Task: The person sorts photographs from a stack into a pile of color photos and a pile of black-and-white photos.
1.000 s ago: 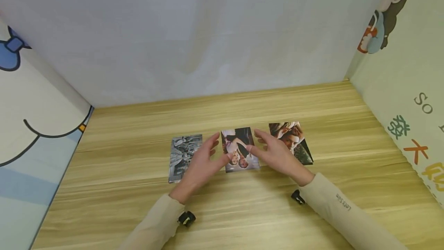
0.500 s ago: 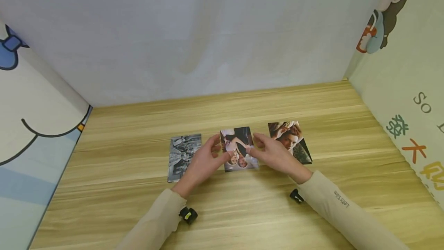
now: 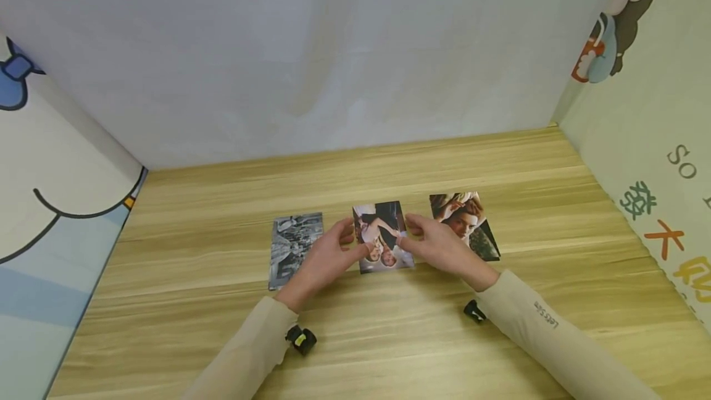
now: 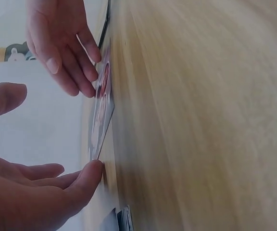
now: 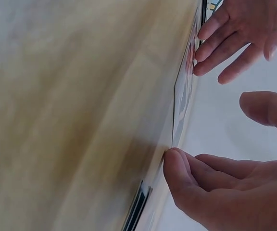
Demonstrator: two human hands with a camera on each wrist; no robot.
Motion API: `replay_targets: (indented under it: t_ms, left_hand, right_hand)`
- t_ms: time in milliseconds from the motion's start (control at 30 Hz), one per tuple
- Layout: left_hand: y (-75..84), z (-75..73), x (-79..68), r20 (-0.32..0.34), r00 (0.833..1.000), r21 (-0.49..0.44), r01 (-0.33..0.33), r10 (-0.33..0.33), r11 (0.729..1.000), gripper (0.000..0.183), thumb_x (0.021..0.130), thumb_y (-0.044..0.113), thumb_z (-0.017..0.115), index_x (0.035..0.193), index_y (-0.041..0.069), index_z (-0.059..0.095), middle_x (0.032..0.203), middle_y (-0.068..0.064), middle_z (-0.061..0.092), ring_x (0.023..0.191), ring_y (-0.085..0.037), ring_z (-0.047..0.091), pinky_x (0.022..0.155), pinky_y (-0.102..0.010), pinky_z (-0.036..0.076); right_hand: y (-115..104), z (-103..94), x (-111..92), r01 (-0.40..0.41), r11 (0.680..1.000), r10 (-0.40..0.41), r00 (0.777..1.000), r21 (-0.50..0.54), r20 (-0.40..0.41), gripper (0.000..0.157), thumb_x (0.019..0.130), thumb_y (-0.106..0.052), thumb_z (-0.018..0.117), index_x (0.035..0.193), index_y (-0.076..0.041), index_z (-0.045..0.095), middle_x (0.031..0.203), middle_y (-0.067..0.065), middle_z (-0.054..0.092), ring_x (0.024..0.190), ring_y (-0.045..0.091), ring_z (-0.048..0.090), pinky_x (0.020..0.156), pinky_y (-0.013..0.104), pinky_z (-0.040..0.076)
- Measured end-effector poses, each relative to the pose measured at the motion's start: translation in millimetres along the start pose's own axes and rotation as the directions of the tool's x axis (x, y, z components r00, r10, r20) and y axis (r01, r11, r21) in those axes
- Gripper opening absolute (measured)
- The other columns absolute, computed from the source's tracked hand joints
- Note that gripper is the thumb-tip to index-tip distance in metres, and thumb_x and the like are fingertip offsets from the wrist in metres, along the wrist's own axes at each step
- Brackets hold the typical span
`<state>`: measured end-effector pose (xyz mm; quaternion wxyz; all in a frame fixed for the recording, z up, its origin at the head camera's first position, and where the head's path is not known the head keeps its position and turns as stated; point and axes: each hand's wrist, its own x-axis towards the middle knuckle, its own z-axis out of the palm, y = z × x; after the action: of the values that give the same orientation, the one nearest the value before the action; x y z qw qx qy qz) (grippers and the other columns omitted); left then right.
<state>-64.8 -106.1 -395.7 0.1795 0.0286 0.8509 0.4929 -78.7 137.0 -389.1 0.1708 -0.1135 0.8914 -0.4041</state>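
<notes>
In the head view, a colour photo card (image 3: 382,215) showing a couple lies flat on the wooden table between my hands. My left hand (image 3: 326,257) is at its left edge, fingers loosely bent and fingertips right against the card's side; the thumb is raised over it. Mirroring this, my right hand (image 3: 441,247) has its fingertips at the right edge, thumb also lifted. Both wrist views show the card's edge (image 5: 184,91) meeting the fingertips. Left of it lies a grey photo card (image 3: 289,242), partly covered by my left hand. Another portrait photo card (image 3: 472,218) lies to the right, partly behind my right hand.
The wood-grain table (image 3: 222,215) runs back to a pale cloth wall (image 3: 233,79). Printed panels stand at both sides, the right one (image 3: 639,141) with a cartoon figure and lettering. A black wrist device (image 3: 302,339) sits by the left cuff.
Both hands' fingertips have slid slightly nearer to me along the middle card's sides and closed in on its edges. The three cards keep their places.
</notes>
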Motion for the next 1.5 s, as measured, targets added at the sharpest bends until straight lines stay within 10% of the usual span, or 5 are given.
replay_targets:
  t_ms: [633,1500]
  left_hand:
    - [-5.8,-0.5,0.6,0.046,0.999,-0.375,0.024,-0.008,0.927,0.071,0.099,0.021,0.067,0.160,0.003,0.034,0.157,-0.018,0.045,0.146,-0.034,0.041,0.119,-0.053,0.036]
    - [-9.7,22.4,10.4,-0.197,0.980,-0.265,-0.088,0.035,0.960,0.082,0.087,-0.014,0.063,0.161,0.007,0.034,0.148,-0.018,0.051,0.106,-0.029,0.069,0.077,-0.030,0.059]
  right_hand:
    - [3.8,2.5,1.5,0.013,0.996,-0.013,1.000,0.090,-0.002,0.062,0.103,-0.021,0.061,0.154,0.007,0.041,0.152,0.022,0.051,0.134,0.040,0.054,0.108,0.053,0.049]
    - [5.4,3.4,0.1,0.021,0.990,-0.020,1.000,0.142,-0.006,0.064,0.102,-0.017,0.061,0.154,0.011,0.036,0.154,0.027,0.046,0.136,0.043,0.052,0.111,0.054,0.046]
